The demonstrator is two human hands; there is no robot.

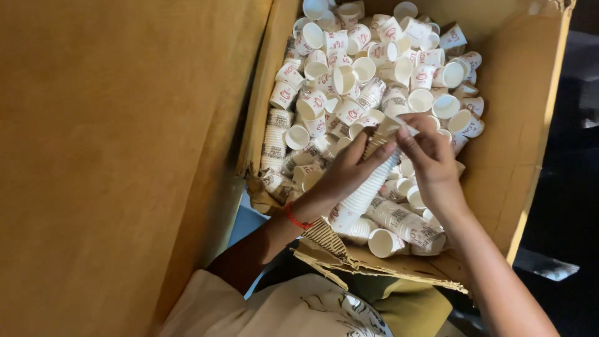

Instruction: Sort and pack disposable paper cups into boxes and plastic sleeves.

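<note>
Gripping a long nested stack of paper cups, the left hand is wrapping its fingers around the upper part of the stack, thumb side up, so that grip is closed on it. The right hand is pinching a single white cup at the stack's top end, fingertips closed on its rim, and that cup is sitting right at the tip of the stack.

The stack is lying tilted over the near part of a big cardboard box, its lower end pointing toward the torn near edge of the box. All around it the box is holding a heap of loose cups, small and white with red round marks on the sides, lying every which way, some mouth up. Left of the stack, against the box wall, more nested stacks are lying, their rims showing dark print. Below the stack a few more short stacks are lying on their sides.

Both forearms are coming in from the near edge of the box, the left one wearing a red thread bracelet at the wrist. A wide cardboard flap is filling everything left of the box.
</note>
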